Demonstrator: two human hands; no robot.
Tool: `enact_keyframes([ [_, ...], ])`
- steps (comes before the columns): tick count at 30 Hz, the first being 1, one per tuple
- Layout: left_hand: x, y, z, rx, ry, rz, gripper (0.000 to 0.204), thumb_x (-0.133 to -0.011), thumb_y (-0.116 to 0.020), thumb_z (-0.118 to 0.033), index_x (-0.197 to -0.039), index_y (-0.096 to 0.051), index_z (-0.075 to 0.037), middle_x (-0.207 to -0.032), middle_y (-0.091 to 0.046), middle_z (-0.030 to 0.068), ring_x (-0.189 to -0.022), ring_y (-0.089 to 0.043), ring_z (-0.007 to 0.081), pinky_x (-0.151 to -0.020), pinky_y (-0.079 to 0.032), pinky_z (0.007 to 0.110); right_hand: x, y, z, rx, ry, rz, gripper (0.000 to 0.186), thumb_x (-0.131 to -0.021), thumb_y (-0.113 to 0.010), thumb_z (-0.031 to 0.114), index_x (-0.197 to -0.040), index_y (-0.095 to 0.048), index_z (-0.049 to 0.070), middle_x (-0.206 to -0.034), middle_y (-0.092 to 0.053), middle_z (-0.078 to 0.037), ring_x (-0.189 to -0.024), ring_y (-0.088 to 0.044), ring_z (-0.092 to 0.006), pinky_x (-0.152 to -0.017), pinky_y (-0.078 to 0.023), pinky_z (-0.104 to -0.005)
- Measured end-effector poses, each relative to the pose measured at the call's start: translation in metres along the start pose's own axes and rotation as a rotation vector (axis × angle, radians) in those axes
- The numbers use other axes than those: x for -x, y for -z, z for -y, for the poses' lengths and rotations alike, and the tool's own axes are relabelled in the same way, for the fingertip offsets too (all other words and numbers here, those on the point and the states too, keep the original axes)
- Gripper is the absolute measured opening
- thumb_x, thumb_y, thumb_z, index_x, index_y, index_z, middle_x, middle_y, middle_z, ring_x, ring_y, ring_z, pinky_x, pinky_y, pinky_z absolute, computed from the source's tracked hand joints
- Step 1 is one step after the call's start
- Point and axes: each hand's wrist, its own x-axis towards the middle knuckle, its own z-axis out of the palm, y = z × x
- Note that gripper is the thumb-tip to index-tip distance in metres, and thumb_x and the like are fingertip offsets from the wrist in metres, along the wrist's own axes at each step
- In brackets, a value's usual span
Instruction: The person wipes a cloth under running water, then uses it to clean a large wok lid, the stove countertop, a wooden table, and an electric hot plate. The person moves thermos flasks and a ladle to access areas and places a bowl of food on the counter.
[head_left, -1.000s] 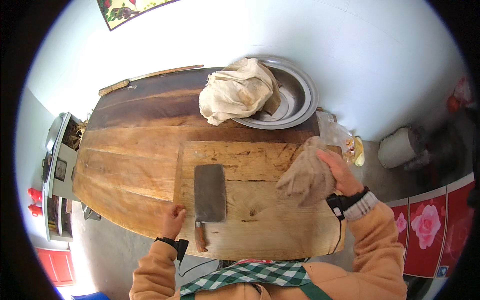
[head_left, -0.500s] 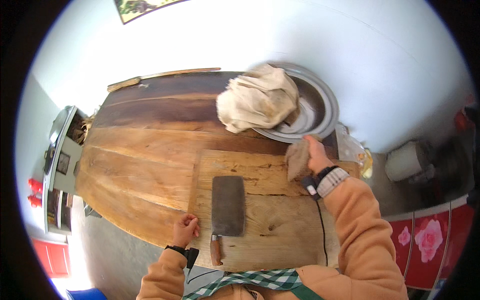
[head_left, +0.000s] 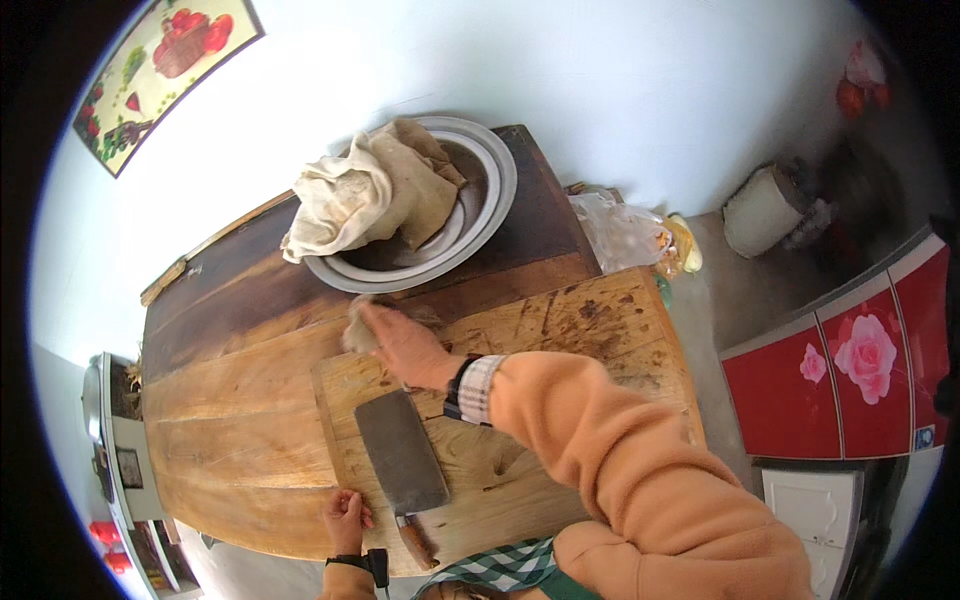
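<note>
My right hand is closed on a brownish rag, pressed to the wood by the far left corner of the cutting board. Near the board's left edge, my left hand rests at the table's front with its fingers curled and nothing seen in them. Between the two hands a cleaver lies flat on the board, its wooden handle toward me. Beyond the rag stands a wide metal basin, with a crumpled cream cloth draped in it and over its left rim.
The board sits on a wooden table that tapers and curves at the left. A thin stick lies along the wall. Clear plastic bags are beside the table's right end. Red floral cabinets stand on the right, a shelf unit on the left.
My right hand has carried the rag leftward from the basin's right front to the board's far left corner. The whole view has turned. My left hand stays by the board's left edge.
</note>
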Motion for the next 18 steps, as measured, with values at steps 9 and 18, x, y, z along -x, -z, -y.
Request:
enact_keyframes([
  [9,0.000,0.003,0.001,-0.054,-0.030,0.012,0.008,-0.095,-0.057,-0.009,-0.088,-0.054,-0.006,-0.056,-0.056,0.0044,-0.040,-0.049,0.0116,-0.035,-0.039,0.023,0.000,0.075,-0.116,0.551,-0.166,0.377,0.023,-0.082,-0.057,0.014,-0.098,-0.072,0.016,-0.110,-0.065,-0.010,-0.108,-0.059,-0.0311,-0.084,-0.052,-0.0449],
  [18,0.001,0.003,-0.004,-0.086,-0.120,0.006,0.008,-0.095,-0.057,-0.011,-0.089,-0.054,-0.006,-0.056,-0.056,0.0045,-0.039,-0.049,0.0115,-0.034,-0.039,0.023,0.096,0.359,-0.170,0.868,-0.688,-0.109,0.021,-0.089,-0.056,0.013,-0.101,-0.070,0.006,-0.101,-0.067,-0.018,-0.098,-0.063,-0.0325,-0.083,-0.051,-0.0431],
])
